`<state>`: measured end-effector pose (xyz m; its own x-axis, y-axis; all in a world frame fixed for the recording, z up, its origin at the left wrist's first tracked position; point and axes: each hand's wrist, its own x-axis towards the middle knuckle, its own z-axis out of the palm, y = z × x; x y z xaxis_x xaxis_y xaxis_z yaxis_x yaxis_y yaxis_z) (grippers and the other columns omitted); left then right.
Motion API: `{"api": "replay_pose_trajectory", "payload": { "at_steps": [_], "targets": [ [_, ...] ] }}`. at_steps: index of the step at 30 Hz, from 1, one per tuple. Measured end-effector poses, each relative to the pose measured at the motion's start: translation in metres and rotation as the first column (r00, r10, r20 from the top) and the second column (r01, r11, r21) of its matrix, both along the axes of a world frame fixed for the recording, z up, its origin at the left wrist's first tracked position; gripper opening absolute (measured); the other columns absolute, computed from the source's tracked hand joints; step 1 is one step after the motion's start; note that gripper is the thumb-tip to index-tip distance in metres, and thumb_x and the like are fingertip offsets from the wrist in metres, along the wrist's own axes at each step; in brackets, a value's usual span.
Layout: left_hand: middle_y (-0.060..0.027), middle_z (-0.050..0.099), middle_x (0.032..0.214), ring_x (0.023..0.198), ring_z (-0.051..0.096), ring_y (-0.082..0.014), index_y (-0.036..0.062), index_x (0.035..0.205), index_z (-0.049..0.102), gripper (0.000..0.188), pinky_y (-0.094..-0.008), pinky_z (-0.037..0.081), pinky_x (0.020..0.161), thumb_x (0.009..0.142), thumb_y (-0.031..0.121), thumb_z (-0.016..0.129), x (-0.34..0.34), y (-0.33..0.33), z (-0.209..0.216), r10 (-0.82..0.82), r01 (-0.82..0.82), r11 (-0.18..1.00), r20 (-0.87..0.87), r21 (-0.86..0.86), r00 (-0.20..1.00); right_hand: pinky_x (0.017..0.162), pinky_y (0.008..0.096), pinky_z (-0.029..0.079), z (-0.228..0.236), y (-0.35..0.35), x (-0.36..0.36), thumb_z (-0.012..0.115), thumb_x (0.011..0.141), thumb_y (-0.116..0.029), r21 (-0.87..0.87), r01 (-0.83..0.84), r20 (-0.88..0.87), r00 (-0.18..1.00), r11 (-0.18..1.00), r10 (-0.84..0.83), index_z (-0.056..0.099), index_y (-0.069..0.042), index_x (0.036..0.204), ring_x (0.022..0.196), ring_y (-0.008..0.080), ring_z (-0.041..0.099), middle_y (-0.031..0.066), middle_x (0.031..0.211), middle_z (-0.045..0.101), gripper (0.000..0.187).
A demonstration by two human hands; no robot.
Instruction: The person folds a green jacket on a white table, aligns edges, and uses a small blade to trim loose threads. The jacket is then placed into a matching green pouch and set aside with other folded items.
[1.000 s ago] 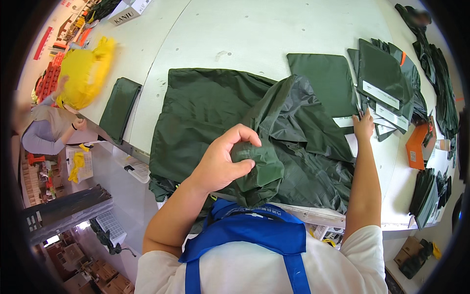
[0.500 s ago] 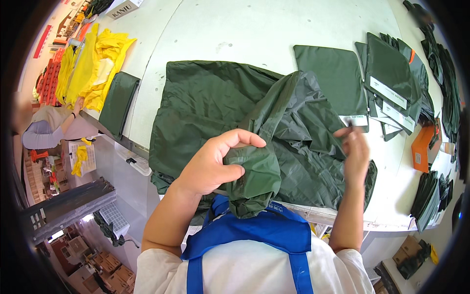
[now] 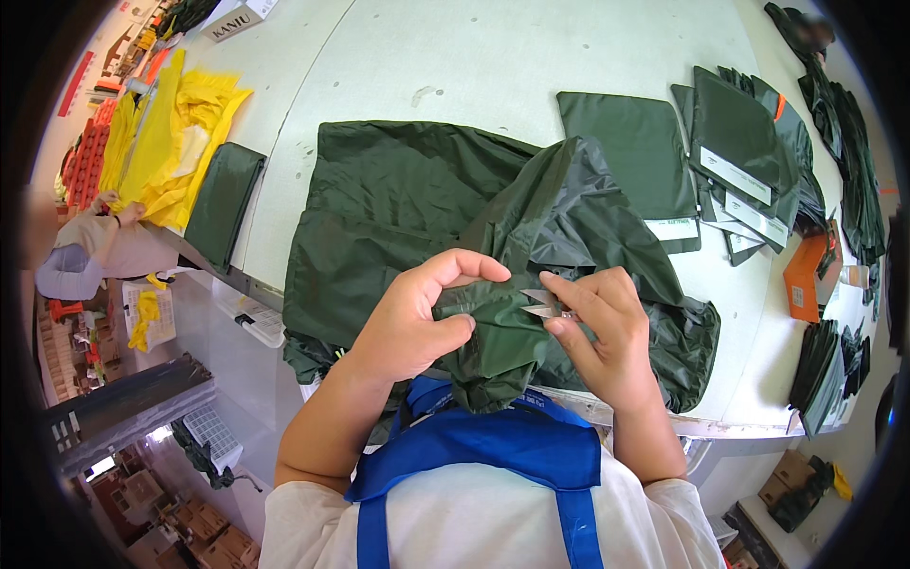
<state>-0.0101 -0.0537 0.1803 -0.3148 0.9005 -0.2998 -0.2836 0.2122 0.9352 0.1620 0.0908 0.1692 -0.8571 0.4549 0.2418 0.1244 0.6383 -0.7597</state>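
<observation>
Before you stretches a broad white table [image 3: 474, 71], its pale top marked with scattered small spots. Past the table's left edge you have grey floor [image 3: 248, 379], then a long black-topped unit [image 3: 133, 410] and a white basket [image 3: 214, 438]. Farther from that edge are cardboard boxes [image 3: 194, 527], near a bright patch of light [image 3: 101, 466]. Off the table's near right corner, you have more brown boxes [image 3: 794, 471] on a pale shelf [image 3: 789, 539].

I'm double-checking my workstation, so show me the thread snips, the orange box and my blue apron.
Thread snips [image 3: 547, 310], head view: lower blade.
Orange box [image 3: 802, 284], head view: side panel.
Blue apron [image 3: 479, 453], head view: middle of the bib.
</observation>
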Motion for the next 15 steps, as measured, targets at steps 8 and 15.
{"api": "replay_pose_trajectory", "payload": {
  "at_steps": [8, 15],
  "targets": [
    [-0.0073, 0.061, 0.109, 0.103, 0.054, -0.0093, -0.0022, 0.114, 0.056, 0.044, -0.0249, 0.042, 0.091, 0.072, -0.008, 0.048, 0.004, -0.001, 0.002, -0.031, 0.031, 1.0, 0.019, -0.002, 0.999, 0.07, 0.0344, 0.044, 0.002, -0.001, -0.004, 0.075, 0.072, -0.013, 0.021, 0.005, -0.026, 1.0, 1.0, -0.004, 0.069, -0.006, 0.106, 0.076, 0.0244, 0.053, 0.0073, 0.082, 0.06, 0.035],
    [-0.0075, 0.061, 0.109, 0.098, 0.059, -0.0117, -0.0015, 0.118, 0.052, 0.045, -0.0261, 0.048, 0.087, 0.075, -0.012, 0.045, -0.002, 0.005, -0.004, 0.093, -0.105, 0.994, 0.355, 0.015, 0.93, 0.068, 0.0225, 0.038, -0.022, -0.003, 0.0, 0.067, 0.086, -0.011, -0.655, 0.159, -0.134, 0.938, 0.738, -0.321, 0.062, -0.001, 0.115, 0.075, 0.0082, 0.045, 0.0002, 0.087, 0.051, 0.031]
  ]
}}
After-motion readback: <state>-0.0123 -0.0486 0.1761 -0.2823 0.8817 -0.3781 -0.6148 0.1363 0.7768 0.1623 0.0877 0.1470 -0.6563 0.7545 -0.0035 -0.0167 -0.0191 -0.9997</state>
